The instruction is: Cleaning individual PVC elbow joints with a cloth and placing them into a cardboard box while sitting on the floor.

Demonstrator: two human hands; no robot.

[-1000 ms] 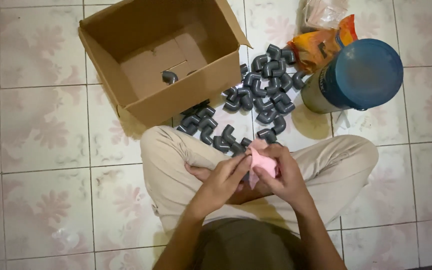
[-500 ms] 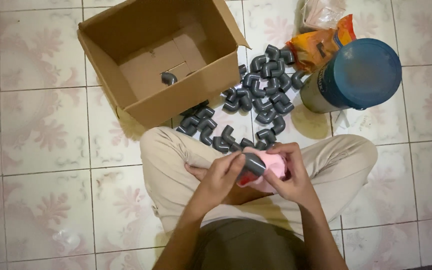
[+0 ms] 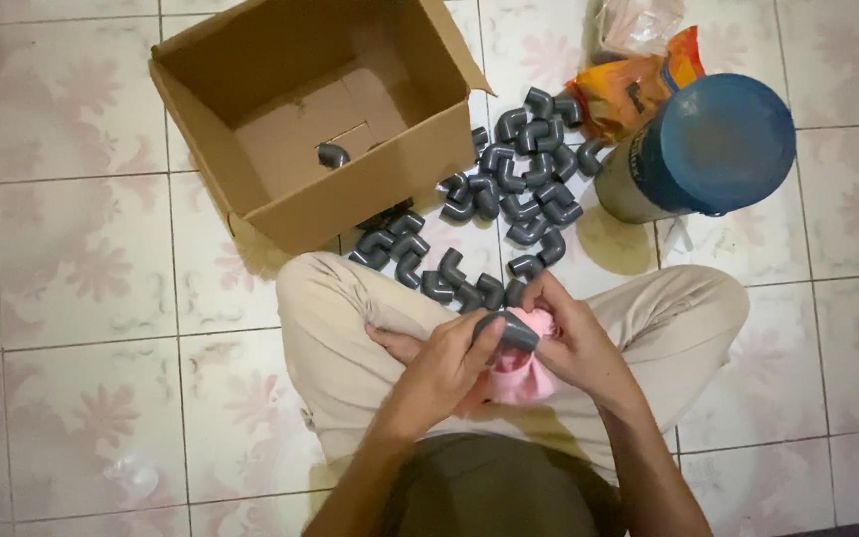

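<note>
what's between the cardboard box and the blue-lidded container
In the head view, a heap of grey pipe elbows lies on the tiled floor between the cardboard box and the blue-lidded container.

- Floor (image 3: 72, 298): glossy square tiles, pale cream with faint pink flower patterns, thin grey grout lines.
- Light: soft and fairly dim, from overhead; a small glare spot on a tile at lower left.
- Shadows: short, dark patches fall on the tiles near the middle.
- Walls, windows, furniture: outside this downward view.
</note>
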